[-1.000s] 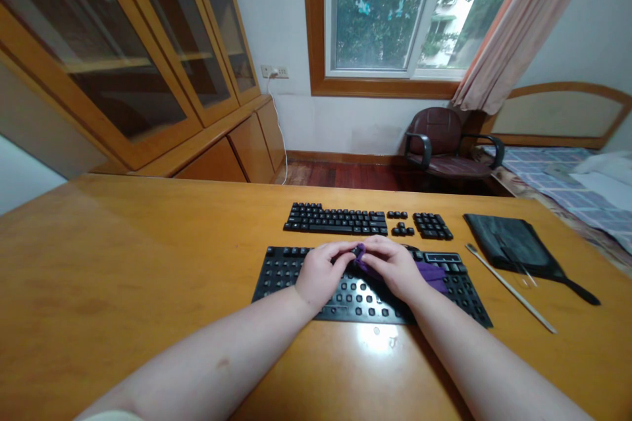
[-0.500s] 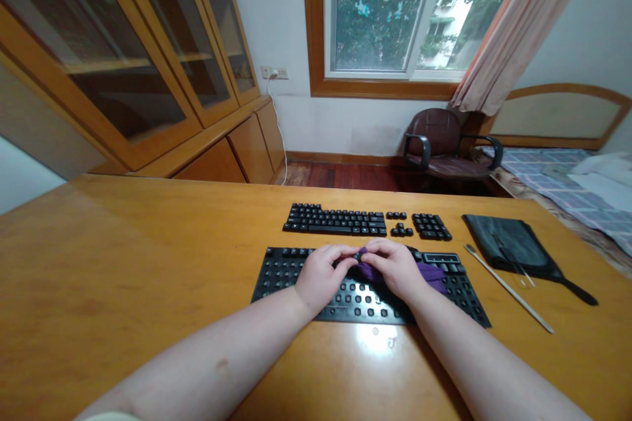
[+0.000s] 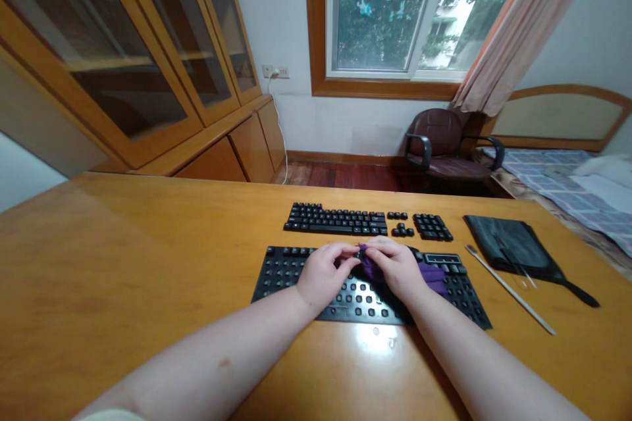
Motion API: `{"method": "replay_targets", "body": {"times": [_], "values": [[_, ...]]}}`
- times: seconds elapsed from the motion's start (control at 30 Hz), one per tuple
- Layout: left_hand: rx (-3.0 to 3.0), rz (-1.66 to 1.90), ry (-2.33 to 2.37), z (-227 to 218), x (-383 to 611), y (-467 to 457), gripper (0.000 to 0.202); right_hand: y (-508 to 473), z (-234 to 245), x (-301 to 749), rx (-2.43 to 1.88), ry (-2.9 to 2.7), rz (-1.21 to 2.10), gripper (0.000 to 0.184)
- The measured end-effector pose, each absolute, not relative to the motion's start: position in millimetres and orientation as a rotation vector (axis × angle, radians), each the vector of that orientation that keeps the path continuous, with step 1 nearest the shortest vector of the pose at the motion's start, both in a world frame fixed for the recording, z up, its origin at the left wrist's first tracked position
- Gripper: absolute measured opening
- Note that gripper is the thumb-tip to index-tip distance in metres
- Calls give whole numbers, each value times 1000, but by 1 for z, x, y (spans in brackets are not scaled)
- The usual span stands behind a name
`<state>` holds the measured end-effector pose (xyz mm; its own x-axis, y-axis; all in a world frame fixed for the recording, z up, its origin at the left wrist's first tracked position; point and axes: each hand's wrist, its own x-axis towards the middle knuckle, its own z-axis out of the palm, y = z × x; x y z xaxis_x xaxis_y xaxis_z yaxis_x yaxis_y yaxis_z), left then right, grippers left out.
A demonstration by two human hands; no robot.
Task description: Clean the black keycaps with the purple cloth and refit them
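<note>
Near the front edge of the desk (image 3: 148,263), right of its middle: a black keyboard base (image 3: 281,271) stripped of its caps, lying flat. Over the middle of it, left hand (image 3: 323,274) and right hand (image 3: 399,268) drawn together, fingertips meeting.

Left hand curled almost closed, thumb and forefinger pinching a small dark keycap (image 3: 359,254), going by its look; too small to tell more. Right hand wrapped round a purple cloth (image 3: 432,274), one fold pressed against that cap, the rest trailing over the right part of the base.

Toward the far edge, just beyond the base: loose keycaps (image 3: 336,219) laid out in keyboard order. Toward the right edge: a black pouch (image 3: 511,243), a thin metal tool (image 3: 508,287) just beside it.

Risks, as a judgement only:
- Cap gripped at the fingertips alone, so easily squeezed out sideways under rubbing and lost among the open switches or over the front edge.
- Trailing cloth apt to catch on bare switch stems and drag the base.
- Laid-out rows open to scattering from a careless reach across.
</note>
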<state>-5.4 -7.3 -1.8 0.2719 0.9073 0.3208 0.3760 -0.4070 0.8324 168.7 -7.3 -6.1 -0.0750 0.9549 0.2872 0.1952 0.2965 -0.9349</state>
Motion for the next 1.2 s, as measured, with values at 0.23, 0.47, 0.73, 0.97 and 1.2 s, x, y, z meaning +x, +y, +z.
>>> {"method": "replay_targets", "body": {"times": [0.23,0.47,0.73,0.97,1.2], "values": [[1945,1088,1137,-4,-5,-9,13,-8,-2,168,-1045,-1508,959,19],[1995,1085,1151,-4,-7,-8,12,-7,-11,166,-1080,-1356,1170,26],[2050,1113,1145,-4,-8,-8,10,-6,-6,169,-1038,-1546,1055,11],[1995,1062,1169,-2,-7,-7,8,-7,-7,167,-1060,-1506,1000,11],[1963,1042,1153,-2,-7,-8,9,-8,-8,167,-1083,-1481,908,10]]}}
